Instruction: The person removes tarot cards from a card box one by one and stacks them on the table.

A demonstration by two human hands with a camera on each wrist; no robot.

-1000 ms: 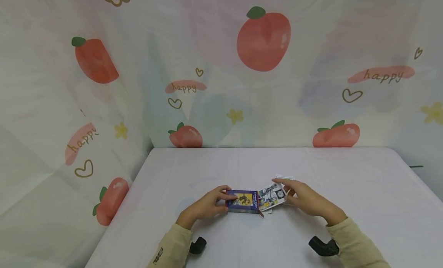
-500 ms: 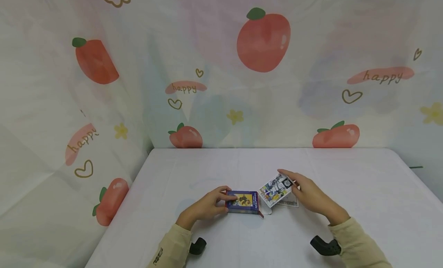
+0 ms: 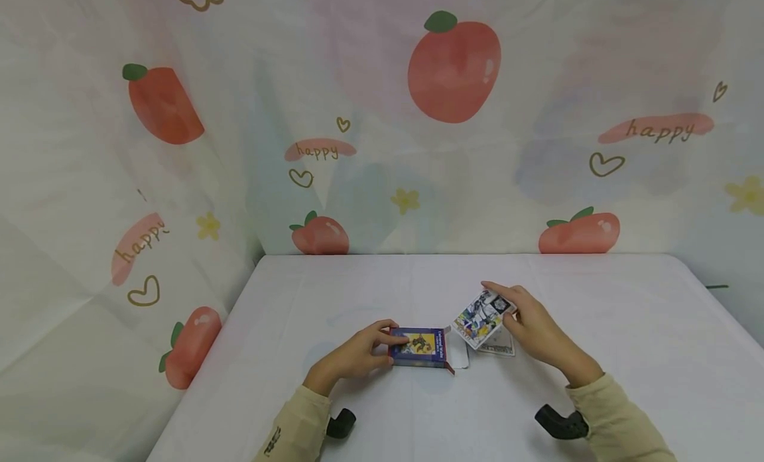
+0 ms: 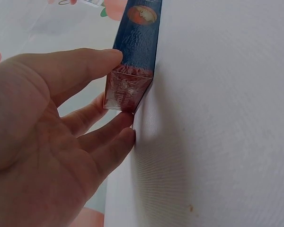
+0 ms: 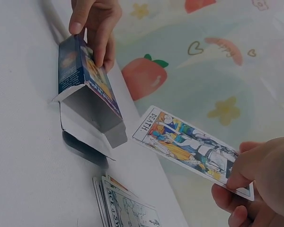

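My left hand [image 3: 353, 353] holds the left end of a blue tarot card box [image 3: 418, 343] lying on the table. The left wrist view has the thumb on one side of the box [image 4: 139, 42] and fingers on the other. Toward the right, the box's mouth gapes, its white flap [image 5: 83, 125] folded out and its grey inside visible. My right hand [image 3: 531, 329] pinches a tarot card [image 5: 189, 146] marked DEATH by one end, tilted above the table. Below that card lies a small pile of cards [image 5: 130, 210], partly covered by it in the head view [image 3: 500, 346].
A white cloth covers the table [image 3: 358, 283]. Behind and to the left hangs a pale curtain [image 3: 370, 71] printed with red fruit, hearts and flowers. Black wrist mounts [image 3: 560, 423] sit by both tan sleeves [image 3: 617, 415].
The right hand has raised the tarot card up and to the right, away from the box's mouth. More of the flap and the pile now shows. My left hand and the box stay put.
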